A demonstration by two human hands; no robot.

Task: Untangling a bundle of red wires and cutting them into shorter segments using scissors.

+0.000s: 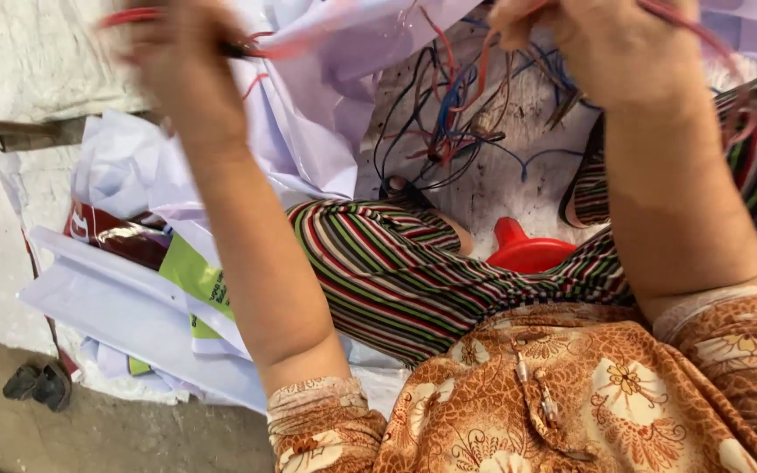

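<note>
Head view looks down at a person sitting on the floor with legs in striped trousers [378, 271] and a brown flowered top [554, 394].

Left hand [181, 66] is up near the top left. It is blurry. Its fingers are curled tight around a red wire [260, 48] and a thin dark tool whose kind I cannot tell. The red wire runs out past both sides of the hand.

Right hand [597, 39] is up near the top right. Its fingers are pinched on another red wire [694, 31], which bends down past the wrist on the right side.

Between the two arms, lower down, a bunch of thin wires [449, 114] lies on the pale floor [501, 193]. They are red, blue and black and all mixed up. Some of them rise up to the right hand.

A red plastic thing [523, 250] with a short neck sits just below the bunch, between the knees.

White sheets [308, 114] lie crumpled under the left arm and spread out to the left. A green card [194, 276] and a dark red shiny pack [116, 236] poke out from them.

A small dark lump [41, 384] lies on the grey ground at the bottom left, well apart from the hands.
</note>
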